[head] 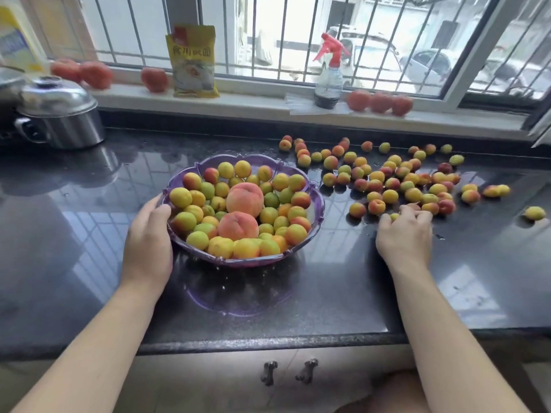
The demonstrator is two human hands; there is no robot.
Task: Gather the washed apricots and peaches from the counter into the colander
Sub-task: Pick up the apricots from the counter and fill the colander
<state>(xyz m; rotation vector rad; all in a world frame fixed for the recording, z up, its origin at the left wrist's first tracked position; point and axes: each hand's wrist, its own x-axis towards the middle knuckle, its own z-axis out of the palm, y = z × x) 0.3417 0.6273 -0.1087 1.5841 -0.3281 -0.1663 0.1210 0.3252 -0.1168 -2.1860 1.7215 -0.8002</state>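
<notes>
Fruit lies scattered toward the counter's [89,204] back right, so your left hand [149,234] grips the colander [316,201] rim, steadying it, while your right hand [405,234] curls around an apricot [394,216].

A purple scalloped plastic colander [317,201] sits on the dark polished stone counter [74,234], with two large peaches [244,199] among small apricots inside it. To the colander's right, many small loose apricots [390,180] lie scattered; behind it to the left stands a lidded steel pot [59,114].
</notes>
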